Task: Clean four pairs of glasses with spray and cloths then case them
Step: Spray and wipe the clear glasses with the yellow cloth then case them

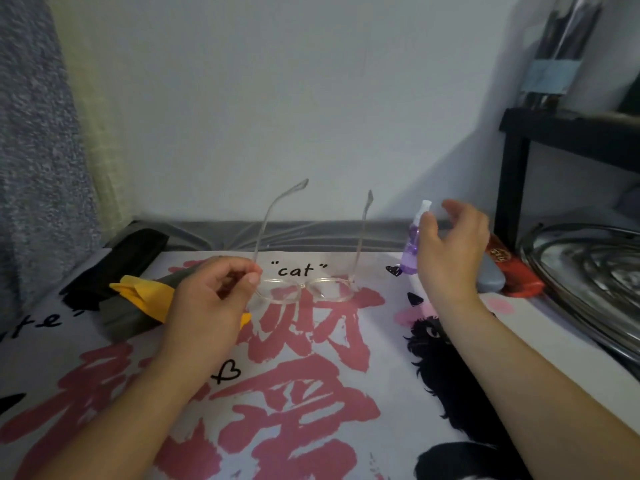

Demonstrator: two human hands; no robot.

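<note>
My left hand pinches the clear plastic glasses at one hinge, lenses low over the printed mat reading "cat". My right hand, fingers loosely spread, half hides the purple spray bottle; whether they touch, I cannot tell. Yellow cloth lies partly covered.

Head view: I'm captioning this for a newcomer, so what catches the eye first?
The clear glasses at centre, arms pointing up, pinched by the left hand. To their right, the right hand reaches for a purple spray bottle. A yellow cloth lies left.
</note>
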